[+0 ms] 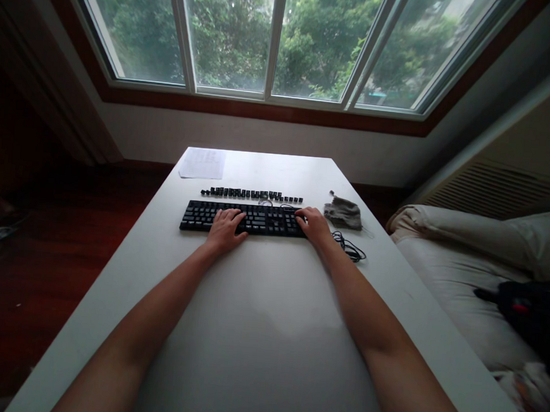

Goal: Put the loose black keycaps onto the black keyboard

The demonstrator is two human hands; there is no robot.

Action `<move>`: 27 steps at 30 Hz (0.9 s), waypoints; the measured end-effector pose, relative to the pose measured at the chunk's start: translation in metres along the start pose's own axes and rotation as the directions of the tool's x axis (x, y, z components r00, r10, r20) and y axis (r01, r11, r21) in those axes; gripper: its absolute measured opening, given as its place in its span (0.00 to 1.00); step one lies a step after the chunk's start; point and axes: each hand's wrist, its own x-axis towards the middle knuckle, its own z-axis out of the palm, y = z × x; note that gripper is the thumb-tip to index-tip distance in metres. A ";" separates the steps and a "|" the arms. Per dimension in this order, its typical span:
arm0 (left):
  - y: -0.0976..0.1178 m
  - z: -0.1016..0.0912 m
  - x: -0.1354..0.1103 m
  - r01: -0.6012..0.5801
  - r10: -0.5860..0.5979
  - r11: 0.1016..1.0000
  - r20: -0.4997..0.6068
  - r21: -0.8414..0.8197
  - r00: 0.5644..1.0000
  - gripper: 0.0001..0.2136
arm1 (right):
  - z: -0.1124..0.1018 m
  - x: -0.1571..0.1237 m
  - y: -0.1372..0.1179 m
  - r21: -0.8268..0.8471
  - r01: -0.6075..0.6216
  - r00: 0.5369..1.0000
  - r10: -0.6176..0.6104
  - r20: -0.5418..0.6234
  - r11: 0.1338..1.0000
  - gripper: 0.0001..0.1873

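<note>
While apparently bracing black keyboard (pixel 264 221) on white table (pixel 255 331) against sliding: pressing open left hand (pixel 225 229) flat over middle keys, resting open right hand (pixel 314 226) at right end, keeping loose keycaps (pixel 252 194) rowed just behind.

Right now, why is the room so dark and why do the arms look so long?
Head view: daylight enters only through the window, leaving the floor dim; the wide lens stretches the arms toward the left hand and right hand on the keyboard.
</note>
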 end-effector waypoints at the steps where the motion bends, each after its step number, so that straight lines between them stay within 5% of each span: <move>1: 0.000 0.000 0.000 -0.001 0.001 1.000 0.000 0.000 1.000 0.29 | -0.001 0.000 0.002 0.015 0.006 1.000 -0.006 0.014 1.000 0.10; 11: -0.001 0.001 -0.001 -0.010 0.010 1.000 0.001 0.001 1.000 0.28 | -0.008 0.007 0.017 0.088 0.046 0.994 -0.054 0.092 0.995 0.12; 27: -0.001 0.000 -0.001 0.002 -0.002 1.000 0.002 -0.010 1.000 0.28 | -0.014 0.011 0.003 -0.121 0.059 0.984 -0.037 0.177 0.991 0.13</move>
